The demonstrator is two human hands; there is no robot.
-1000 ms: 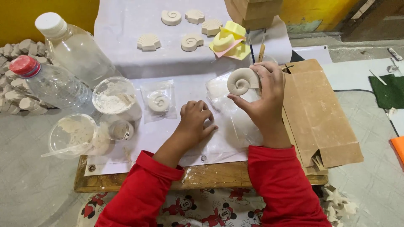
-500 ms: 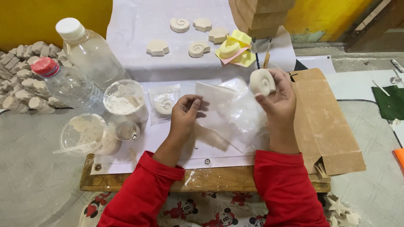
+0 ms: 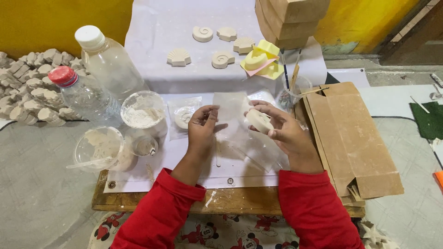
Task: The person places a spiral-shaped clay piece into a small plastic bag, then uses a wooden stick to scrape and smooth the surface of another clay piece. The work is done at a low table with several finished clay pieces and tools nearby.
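Holding: right hand grips a pale spiral shell cast, fingers curled around it, above the white sheet.
Left hand: thumb and fingers pinch the edge of a clear plastic bag, held just beside the cast.
Beside the hands: a bagged shell cast lies flat on the sheet.
Left side: cup of white powder, clear cup with a spoon, two plastic bottles.
Far end: five finished shell casts and yellow moulds on white paper.
Right side: flattened cardboard box on the wooden board.
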